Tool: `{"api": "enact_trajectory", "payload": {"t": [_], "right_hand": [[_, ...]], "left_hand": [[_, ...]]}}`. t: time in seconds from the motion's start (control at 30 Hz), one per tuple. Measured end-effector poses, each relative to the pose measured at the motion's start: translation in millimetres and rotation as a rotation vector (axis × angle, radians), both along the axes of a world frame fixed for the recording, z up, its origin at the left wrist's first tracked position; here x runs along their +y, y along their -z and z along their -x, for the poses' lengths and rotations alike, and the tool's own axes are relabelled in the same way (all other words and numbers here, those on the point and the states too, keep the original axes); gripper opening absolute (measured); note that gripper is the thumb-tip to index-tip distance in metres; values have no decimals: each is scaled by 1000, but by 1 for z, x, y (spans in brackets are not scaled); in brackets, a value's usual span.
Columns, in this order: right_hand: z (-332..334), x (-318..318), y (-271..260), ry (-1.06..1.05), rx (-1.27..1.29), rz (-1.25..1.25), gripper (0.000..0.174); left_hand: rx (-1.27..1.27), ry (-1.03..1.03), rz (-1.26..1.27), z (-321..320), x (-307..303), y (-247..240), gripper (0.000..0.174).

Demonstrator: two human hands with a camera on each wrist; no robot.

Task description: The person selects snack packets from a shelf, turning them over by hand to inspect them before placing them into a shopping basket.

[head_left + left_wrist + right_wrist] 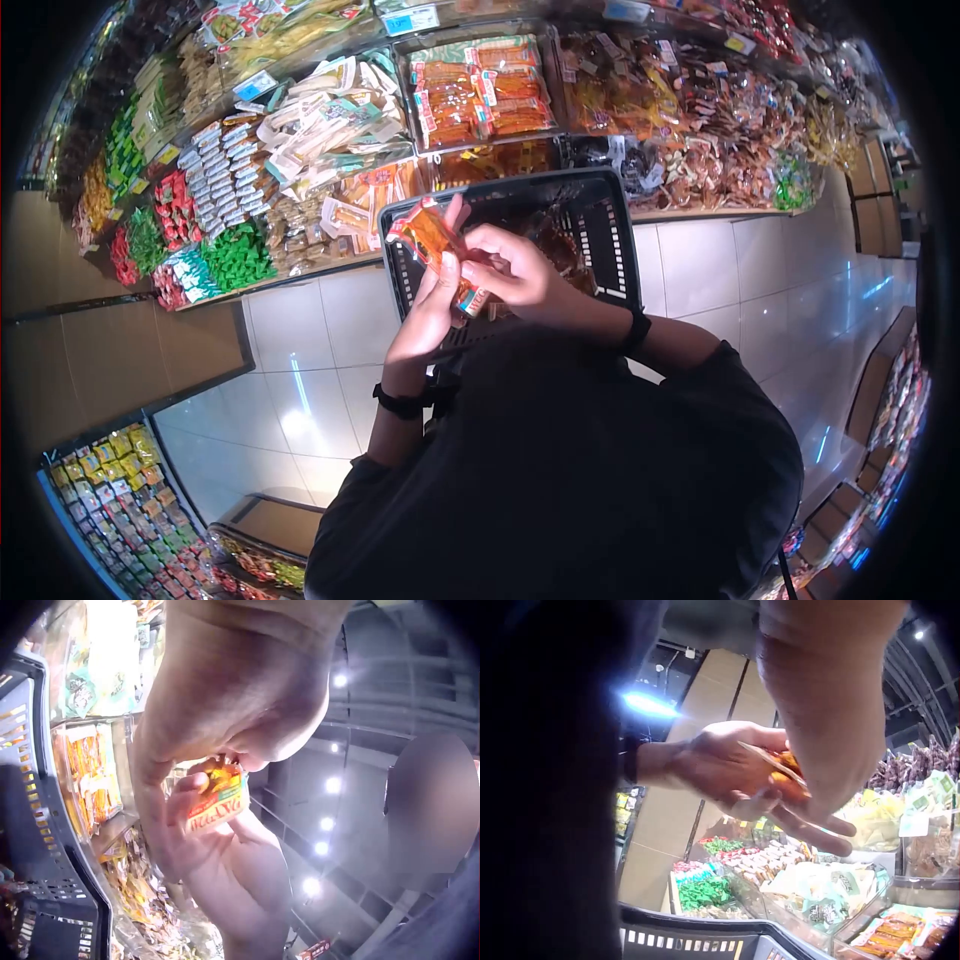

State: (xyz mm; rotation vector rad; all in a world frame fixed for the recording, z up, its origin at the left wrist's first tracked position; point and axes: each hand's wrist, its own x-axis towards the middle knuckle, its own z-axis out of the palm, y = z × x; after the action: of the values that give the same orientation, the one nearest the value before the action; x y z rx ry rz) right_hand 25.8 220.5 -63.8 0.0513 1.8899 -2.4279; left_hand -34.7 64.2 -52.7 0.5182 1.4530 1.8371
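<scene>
Both hands hold orange-and-red snack packets (428,232) above a dark shopping basket (625,235). The left hand (430,315) pinches the packaging from the near left side, its thumb pointing up over it. From the right, the right hand (515,268) has its thumb and fingers on the same packaging. In the left wrist view, a packet (219,796) with red lettering lies between the left hand (232,690) and the right hand (244,877). The right wrist view shows the packet's pale edge (772,763) against the left hand (727,765); the right hand (829,750) partly covers it.
Bins of wrapped snacks line the display beyond the basket, including orange packets (480,90), white packets (335,115) and green ones (238,255). Brown packets (720,150) fill the right side. Tiled floor (310,320) lies around the person; another shelf (125,500) stands at lower left.
</scene>
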Motion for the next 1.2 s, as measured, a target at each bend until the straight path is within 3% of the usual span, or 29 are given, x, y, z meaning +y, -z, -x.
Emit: {"api": "enact_trajectory", "payload": {"t": [0.07,0.1,0.13,0.17,0.2,0.27,0.3,0.37,0.4,0.47,0.53,0.6,0.77,0.83,1.03,1.2], "right_hand": [[25,12,6,-117,-20,145,17],[42,23,10,-2,160,-70,13],[67,39,17,61,149,-129,12],[92,61,8,141,162,-387,15],[126,85,17,331,336,-782,16],[196,134,44,359,301,-824,14],[228,155,62,364,218,-940,15],[305,201,137,300,365,-977,17],[322,200,137,292,376,-976,17],[350,195,141,189,208,-1249,19],[378,202,165,125,198,-1267,18],[389,205,177,-14,227,-1294,15],[367,184,147,19,153,-1392,18],[360,181,145,84,140,-1557,15],[358,180,153,304,188,-1503,11],[357,168,164,338,178,-1437,8]], "left_hand": [[-47,-53,-8,6,-2,0,72],[-95,-93,-7,9,-4,0,72],[-144,-134,-7,12,-5,1,72],[-58,-195,31,17,-8,12,72],[-84,-205,21,21,-14,16,68],[-179,-175,-46,25,-28,32,61],[-179,-185,-54,24,-32,36,61],[-172,-174,34,22,-39,41,57],[-183,-185,64,21,-40,38,54],[-212,-179,78,20,-42,35,53],[-223,-192,70,19,-46,38,52],[-220,-203,68,18,-49,40,50],[-242,-240,60,20,-55,49,47],[-243,-254,73,21,-54,52,46],[-234,-234,79,22,-46,51,41],[-230,-236,71,19,-49,59,38]]}}
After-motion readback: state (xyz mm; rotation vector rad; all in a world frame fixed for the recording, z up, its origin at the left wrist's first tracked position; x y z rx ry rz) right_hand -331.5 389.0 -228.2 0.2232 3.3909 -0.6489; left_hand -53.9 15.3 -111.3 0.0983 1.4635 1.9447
